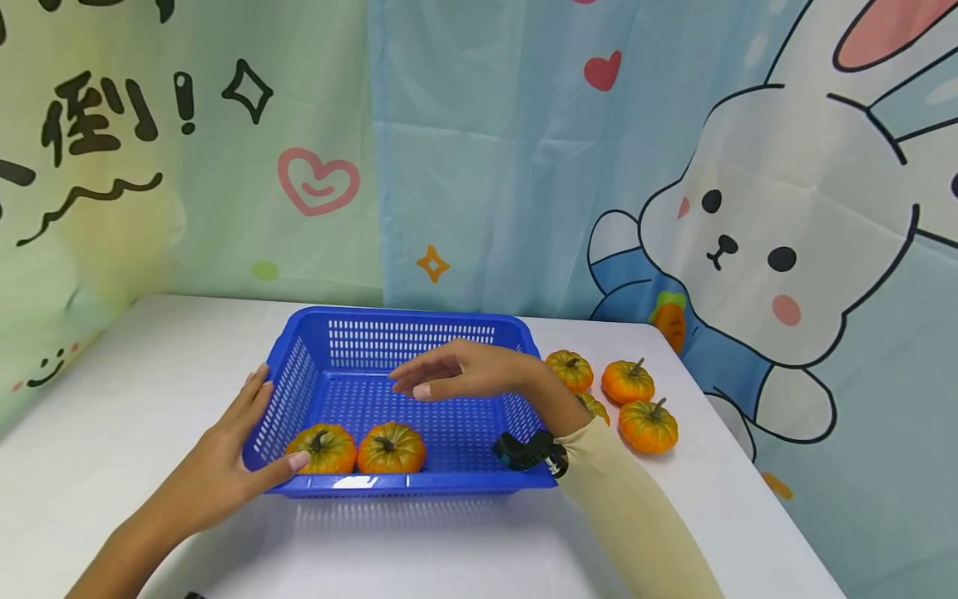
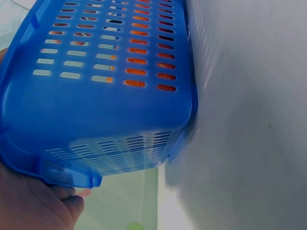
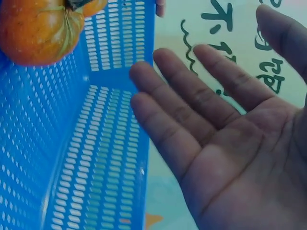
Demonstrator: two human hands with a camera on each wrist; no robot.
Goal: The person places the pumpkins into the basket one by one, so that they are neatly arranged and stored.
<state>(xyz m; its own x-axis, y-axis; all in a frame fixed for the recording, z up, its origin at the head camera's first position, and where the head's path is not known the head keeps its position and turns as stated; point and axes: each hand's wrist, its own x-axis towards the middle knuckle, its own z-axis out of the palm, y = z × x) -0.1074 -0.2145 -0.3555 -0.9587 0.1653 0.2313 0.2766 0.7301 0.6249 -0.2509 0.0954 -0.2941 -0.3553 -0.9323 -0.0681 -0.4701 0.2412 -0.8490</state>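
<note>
A blue plastic basket (image 1: 479, 482) with slotted walls stands on the table. Two small orange pumpkins (image 1: 392, 449) with green streaks sit side by side in its front left part. My left hand (image 1: 224, 457) grips the basket's left side, thumb over the front left corner; in the left wrist view its fingers (image 2: 72, 203) come under the rim. Above the middle of the basket, my right hand (image 1: 467, 372) hovers with nothing in it. The right wrist view shows its palm (image 3: 235, 158) bare, fingers spread and nearly straight, near a pumpkin (image 3: 38, 33) in the basket.
Right of the basket, several more pumpkins lie on the white table (image 1: 696, 507), one orange pumpkin (image 1: 648, 427) nearest the front. My right forearm partly covers another pumpkin (image 1: 595, 408). A printed curtain (image 1: 479, 166) hangs behind the table. A dark wrist device (image 1: 527, 451) is strapped to my right wrist.
</note>
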